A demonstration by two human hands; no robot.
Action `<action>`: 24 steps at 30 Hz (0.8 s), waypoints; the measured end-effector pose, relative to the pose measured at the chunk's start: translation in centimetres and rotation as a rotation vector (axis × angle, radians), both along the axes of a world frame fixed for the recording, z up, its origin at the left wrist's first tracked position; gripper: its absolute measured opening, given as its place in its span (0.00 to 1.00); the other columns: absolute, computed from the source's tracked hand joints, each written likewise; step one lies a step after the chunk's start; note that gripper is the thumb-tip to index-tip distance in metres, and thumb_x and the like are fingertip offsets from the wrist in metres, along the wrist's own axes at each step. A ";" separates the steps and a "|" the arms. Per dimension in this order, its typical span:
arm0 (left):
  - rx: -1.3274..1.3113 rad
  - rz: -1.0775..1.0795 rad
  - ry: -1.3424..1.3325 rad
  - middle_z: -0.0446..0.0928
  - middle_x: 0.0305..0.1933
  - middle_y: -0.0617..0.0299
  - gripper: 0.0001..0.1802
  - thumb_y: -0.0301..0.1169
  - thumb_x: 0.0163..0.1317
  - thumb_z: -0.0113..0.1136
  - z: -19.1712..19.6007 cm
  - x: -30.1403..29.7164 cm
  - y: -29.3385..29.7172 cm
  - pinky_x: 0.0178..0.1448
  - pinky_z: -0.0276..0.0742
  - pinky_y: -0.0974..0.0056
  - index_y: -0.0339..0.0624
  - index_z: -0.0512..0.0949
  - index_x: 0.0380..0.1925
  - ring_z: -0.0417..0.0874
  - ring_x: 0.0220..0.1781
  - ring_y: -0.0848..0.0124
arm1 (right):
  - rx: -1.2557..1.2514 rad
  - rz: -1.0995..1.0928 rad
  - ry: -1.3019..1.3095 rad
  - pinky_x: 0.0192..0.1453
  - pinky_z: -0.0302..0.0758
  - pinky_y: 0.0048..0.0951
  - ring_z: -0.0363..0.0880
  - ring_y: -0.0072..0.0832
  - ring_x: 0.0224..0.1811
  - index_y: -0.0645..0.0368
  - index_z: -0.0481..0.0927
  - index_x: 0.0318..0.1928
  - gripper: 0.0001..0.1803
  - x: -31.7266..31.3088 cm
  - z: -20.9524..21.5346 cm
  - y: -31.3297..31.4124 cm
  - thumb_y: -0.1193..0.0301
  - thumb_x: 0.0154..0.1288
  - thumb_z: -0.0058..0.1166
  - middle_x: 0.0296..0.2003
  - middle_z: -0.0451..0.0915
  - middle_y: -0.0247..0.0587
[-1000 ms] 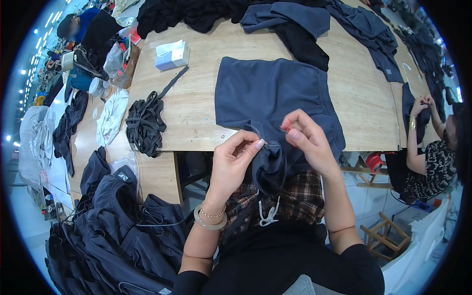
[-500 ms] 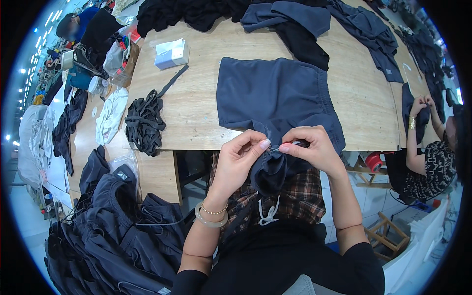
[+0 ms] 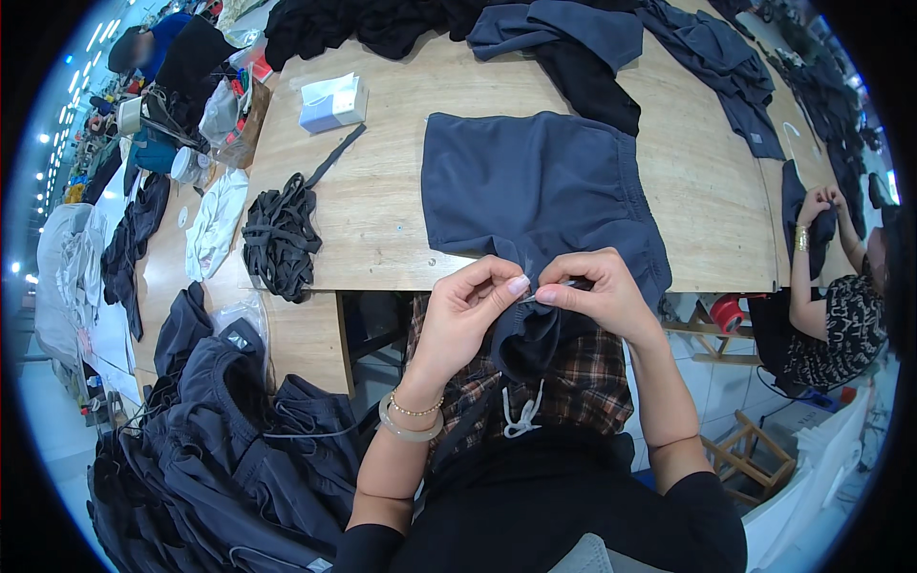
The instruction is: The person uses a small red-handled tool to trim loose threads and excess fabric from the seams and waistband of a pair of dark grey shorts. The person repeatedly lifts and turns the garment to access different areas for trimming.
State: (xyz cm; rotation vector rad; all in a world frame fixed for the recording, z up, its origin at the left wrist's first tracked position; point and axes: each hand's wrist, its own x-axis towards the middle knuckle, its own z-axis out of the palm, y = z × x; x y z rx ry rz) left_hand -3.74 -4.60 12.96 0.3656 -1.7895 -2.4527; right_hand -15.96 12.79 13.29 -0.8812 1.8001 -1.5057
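Observation:
A pair of dark blue-grey shorts [image 3: 521, 177] with a gathered elastic waistband lies partly on the wooden table, its near part hanging over the front edge. My left hand [image 3: 479, 307] is closed, thumb and forefinger pinching the cloth edge just past the table's rim. Close beside it, my right hand [image 3: 602, 294] is also closed, its fingertips almost meeting the left ones. Between them shows a small light, thin piece, too small to name. Something dark and shiny peeks out under the right fingers, mostly hidden.
Dark garments [image 3: 239, 430] are heaped at my left, below a coil of black strips [image 3: 283, 239]. A tissue box [image 3: 332, 103] stands on the table [image 3: 373, 191]. More dark clothes [image 3: 559, 33] lie at the far edge. At the right sits another person [image 3: 836, 315], handling dark cloth.
My right hand has drawn slightly left, closer to my left fingertips. The hanging cloth beneath has shifted a little. The shorts on the table lie nearly the same.

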 end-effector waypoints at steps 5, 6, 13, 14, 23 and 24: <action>0.015 0.018 0.024 0.77 0.34 0.70 0.07 0.27 0.71 0.62 0.0 -0.1 0.1 0.44 0.70 0.77 0.32 0.80 0.39 0.73 0.38 0.85 | 0.088 0.000 -0.030 0.30 0.64 0.19 0.70 0.11 0.26 0.64 0.84 0.31 0.11 -0.5 0.4 0.7 0.67 0.62 0.68 0.23 0.78 0.27; 0.010 0.020 0.032 0.77 0.34 0.70 0.07 0.27 0.71 0.62 -0.1 0.0 0.1 0.45 0.70 0.77 0.33 0.80 0.39 0.73 0.38 0.85 | 0.095 0.002 -0.018 0.30 0.64 0.19 0.70 0.12 0.26 0.64 0.84 0.31 0.12 -0.5 0.3 0.6 0.67 0.62 0.69 0.23 0.79 0.27; -0.021 -0.004 -0.006 0.77 0.35 0.69 0.07 0.27 0.71 0.61 -0.1 0.1 0.0 0.47 0.72 0.76 0.32 0.80 0.39 0.75 0.38 0.84 | 0.058 0.008 0.050 0.29 0.66 0.20 0.71 0.12 0.24 0.63 0.84 0.31 0.13 -0.4 0.1 0.1 0.66 0.62 0.69 0.21 0.78 0.29; -0.012 0.000 0.005 0.78 0.35 0.69 0.07 0.27 0.71 0.61 -0.1 0.1 0.0 0.47 0.72 0.76 0.32 0.80 0.39 0.76 0.39 0.83 | 0.050 0.009 0.059 0.29 0.67 0.20 0.72 0.13 0.24 0.62 0.84 0.30 0.13 -0.4 0.1 0.0 0.65 0.62 0.69 0.20 0.78 0.29; 0.123 0.211 0.016 0.81 0.37 0.67 0.05 0.26 0.73 0.57 -1.9 0.1 -1.8 0.48 0.76 0.74 0.37 0.80 0.39 0.81 0.41 0.80 | -0.218 -0.132 -0.256 0.36 0.66 0.17 0.69 0.09 0.31 0.62 0.84 0.42 0.12 -0.4 -2.5 -0.3 0.69 0.63 0.68 0.27 0.76 0.22; 0.140 0.205 0.011 0.81 0.37 0.66 0.05 0.27 0.73 0.57 -2.0 0.1 -2.2 0.47 0.76 0.75 0.38 0.79 0.39 0.81 0.41 0.81 | -0.150 -0.105 -0.252 0.36 0.65 0.17 0.68 0.09 0.31 0.61 0.83 0.43 0.13 -0.3 -2.8 -0.5 0.69 0.62 0.69 0.27 0.75 0.22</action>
